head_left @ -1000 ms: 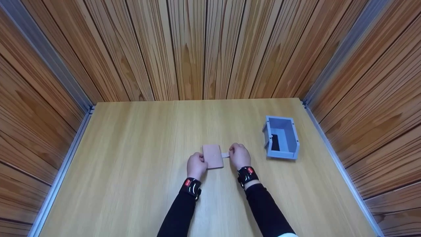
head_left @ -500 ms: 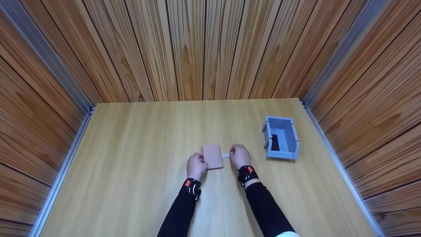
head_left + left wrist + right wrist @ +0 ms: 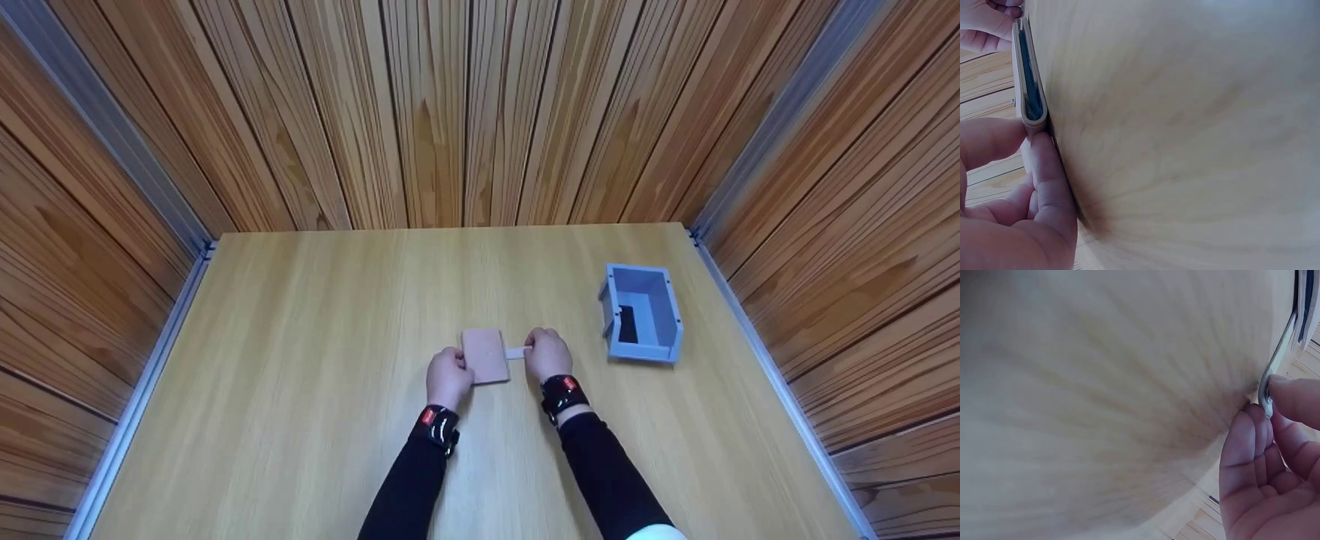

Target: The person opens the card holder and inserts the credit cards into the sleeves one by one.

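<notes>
A small pink wallet [image 3: 486,356] lies closed on the table between the two hands. Its folded spine [image 3: 1035,116] and dark blue inner leaves show in the left wrist view. My left hand [image 3: 448,377] pinches the wallet at its left, folded edge, thumb above and fingers below. From the opposite edge a short pale strap [image 3: 516,352] sticks out to the right. My right hand [image 3: 548,356] holds the free end of this strap between thumb and curled fingers. A small snap stud [image 3: 1013,102] stands out from the wallet's top face.
To the right stands a blue-grey open-front bin [image 3: 651,352] with a black patch [image 3: 628,325] inside on its left. Wood-plank walls [image 3: 435,112] and metal rails [image 3: 780,390] border the light wooden table [image 3: 300,337].
My right hand has shifted very slightly to the right, and a bit more of the strap shows. The wallet and my left hand have stayed in place.
</notes>
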`<action>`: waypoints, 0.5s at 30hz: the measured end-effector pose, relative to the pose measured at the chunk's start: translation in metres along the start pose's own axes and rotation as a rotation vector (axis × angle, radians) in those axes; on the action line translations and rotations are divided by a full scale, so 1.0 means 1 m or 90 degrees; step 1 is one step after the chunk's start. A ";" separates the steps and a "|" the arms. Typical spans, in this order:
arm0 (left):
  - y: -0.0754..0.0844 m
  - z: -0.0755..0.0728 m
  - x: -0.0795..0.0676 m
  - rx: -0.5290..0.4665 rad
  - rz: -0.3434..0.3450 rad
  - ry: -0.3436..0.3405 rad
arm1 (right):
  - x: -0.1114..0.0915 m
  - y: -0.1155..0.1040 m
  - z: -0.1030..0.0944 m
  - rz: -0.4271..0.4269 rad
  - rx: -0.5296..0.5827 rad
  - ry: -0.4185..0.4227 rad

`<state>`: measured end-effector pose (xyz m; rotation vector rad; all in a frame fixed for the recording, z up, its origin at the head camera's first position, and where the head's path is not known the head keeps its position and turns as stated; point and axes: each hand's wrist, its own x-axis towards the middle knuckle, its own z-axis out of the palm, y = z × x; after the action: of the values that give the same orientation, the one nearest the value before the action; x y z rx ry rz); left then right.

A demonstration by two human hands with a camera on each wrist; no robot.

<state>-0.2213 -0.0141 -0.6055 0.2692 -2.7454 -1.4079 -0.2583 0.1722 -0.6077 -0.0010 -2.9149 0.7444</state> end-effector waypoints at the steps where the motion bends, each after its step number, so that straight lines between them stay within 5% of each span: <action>1: 0.000 0.000 0.000 -0.002 -0.002 -0.001 | 0.000 0.000 0.000 0.001 -0.002 -0.003; 15: -0.001 0.002 0.000 0.008 0.004 -0.001 | 0.002 0.003 0.001 0.004 0.016 -0.014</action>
<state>-0.2211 -0.0131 -0.6070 0.2599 -2.7554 -1.3902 -0.2604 0.1745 -0.6097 0.0006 -2.9282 0.7864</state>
